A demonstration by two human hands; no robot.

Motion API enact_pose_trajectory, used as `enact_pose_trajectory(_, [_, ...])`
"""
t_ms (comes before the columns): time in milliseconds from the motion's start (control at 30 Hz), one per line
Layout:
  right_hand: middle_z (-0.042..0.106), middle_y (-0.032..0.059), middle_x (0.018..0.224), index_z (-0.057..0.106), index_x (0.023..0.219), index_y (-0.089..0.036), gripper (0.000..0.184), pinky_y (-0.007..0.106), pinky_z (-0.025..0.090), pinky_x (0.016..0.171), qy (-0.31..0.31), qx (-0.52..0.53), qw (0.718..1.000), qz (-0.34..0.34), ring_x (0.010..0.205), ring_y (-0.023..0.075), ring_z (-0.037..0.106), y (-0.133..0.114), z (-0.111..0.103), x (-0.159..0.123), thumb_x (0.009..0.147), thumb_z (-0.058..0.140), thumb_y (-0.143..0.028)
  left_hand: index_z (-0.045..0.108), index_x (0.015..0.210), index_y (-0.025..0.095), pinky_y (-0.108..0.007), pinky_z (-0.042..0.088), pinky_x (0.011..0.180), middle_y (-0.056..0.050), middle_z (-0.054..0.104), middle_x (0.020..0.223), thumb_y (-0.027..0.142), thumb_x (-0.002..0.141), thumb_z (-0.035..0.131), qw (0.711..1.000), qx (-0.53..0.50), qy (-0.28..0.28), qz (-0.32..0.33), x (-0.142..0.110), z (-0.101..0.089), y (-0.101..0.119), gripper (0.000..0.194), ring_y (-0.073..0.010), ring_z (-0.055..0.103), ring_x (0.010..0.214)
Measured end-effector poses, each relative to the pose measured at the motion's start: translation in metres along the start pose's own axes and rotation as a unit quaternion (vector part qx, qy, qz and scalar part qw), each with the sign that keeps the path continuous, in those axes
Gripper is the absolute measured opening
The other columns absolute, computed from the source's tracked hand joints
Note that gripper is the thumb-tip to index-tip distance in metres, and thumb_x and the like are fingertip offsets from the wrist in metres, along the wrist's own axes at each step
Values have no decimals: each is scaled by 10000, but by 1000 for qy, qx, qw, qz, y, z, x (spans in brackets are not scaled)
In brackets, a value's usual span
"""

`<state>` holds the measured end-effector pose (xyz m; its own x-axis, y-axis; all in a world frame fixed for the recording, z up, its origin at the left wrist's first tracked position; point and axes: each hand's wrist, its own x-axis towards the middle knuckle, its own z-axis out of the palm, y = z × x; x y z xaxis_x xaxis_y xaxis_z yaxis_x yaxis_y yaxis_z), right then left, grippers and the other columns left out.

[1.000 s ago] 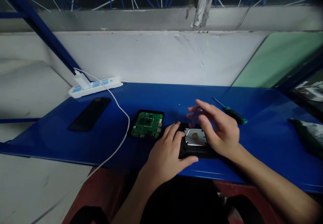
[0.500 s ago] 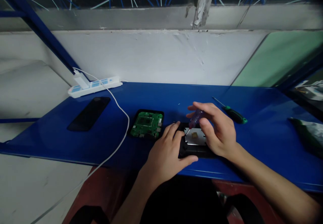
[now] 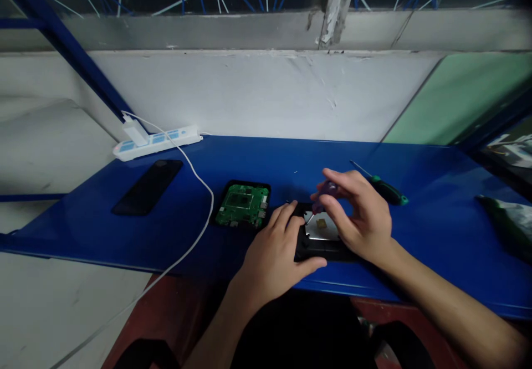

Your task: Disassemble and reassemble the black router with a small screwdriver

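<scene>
A black plastic casing (image 3: 326,249) with a silvery metal plate (image 3: 331,229) lies near the front edge of the blue table. My left hand (image 3: 272,255) holds its left side, fingers along the far left and thumb at the near edge. A small screwdriver with a translucent purple handle (image 3: 326,189) is in the grip of my right hand (image 3: 363,214). It slants down, its tip at the plate's upper left corner, close to my left index finger. Part of the casing's right side is hidden by my right hand. A small tan square (image 3: 321,223) sits on the plate.
Left of the casing is a green circuit board (image 3: 241,203) in a black shell. A green-and-black screwdriver (image 3: 388,190) lies behind my right hand. Further left are a black phone (image 3: 147,187), a white power strip (image 3: 160,142) and a white cable (image 3: 210,203) crossing the table.
My right hand has shifted slightly on the purple screwdriver's handle, its fingers a little further right. The screwdriver's tip stays at the same corner. My left hand and the casing look unmoved.
</scene>
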<state>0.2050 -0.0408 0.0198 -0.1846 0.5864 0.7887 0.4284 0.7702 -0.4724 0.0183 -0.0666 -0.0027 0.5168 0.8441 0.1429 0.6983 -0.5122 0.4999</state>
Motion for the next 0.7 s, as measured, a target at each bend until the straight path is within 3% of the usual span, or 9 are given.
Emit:
enact_pose_trajectory(133, [622, 27, 909, 603, 1292, -308, 482, 360, 565, 669, 13, -25, 999, -28, 776, 173, 624, 2, 0, 3, 852, 724, -150, 548, 1209, 184, -518, 422, 1145, -162, 455, 1508, 436, 761, 821, 1000, -1, 3, -1, 0, 0, 0, 582, -338, 378, 1443])
enact_pose_trajectory(333, [644, 93, 1227, 475, 1451, -285, 499, 403, 593, 796, -33, 22, 999, 7, 938, 181, 697, -3, -3, 1, 983, 447, -115, 562, 1179, 176, -535, 411, 1150, -171, 418, 1538, 447, 780, 802, 1000, 0, 1, -1, -1, 1, 0, 539, -343, 359, 1454])
enact_pose_trajectory(400, [648, 93, 1255, 446, 1479, -281, 537, 394, 592, 819, -32, 23, 999, 9, 951, 174, 703, -4, -3, -1, 979, 437, -86, 560, 1171, 180, -545, 410, 1147, -171, 416, 1539, 448, 781, 800, 1000, 1, 1, 0, 0, 0, 0, 531, -346, 360, 1453])
enact_pose_trajectory(567, [647, 48, 1035, 501, 1426, -316, 593, 379, 593, 734, -8, 4, 1000, 0, 858, 178, 674, 1, 1, -1, 897, 640, -88, 554, 1182, 183, -544, 417, 1142, -170, 438, 1521, 432, 767, 817, 1000, -1, 4, 3, 1, 0, 0, 552, -346, 377, 1442])
enact_pose_trajectory(700, [609, 29, 940, 579, 1312, -309, 533, 372, 581, 677, 8, 1, 1000, -10, 799, 181, 641, 4, 2, -1, 836, 737, -128, 549, 1223, 166, -511, 413, 1154, -177, 451, 1507, 435, 753, 830, 1000, 2, 3, 4, 1, 1, 0, 611, -338, 382, 1439])
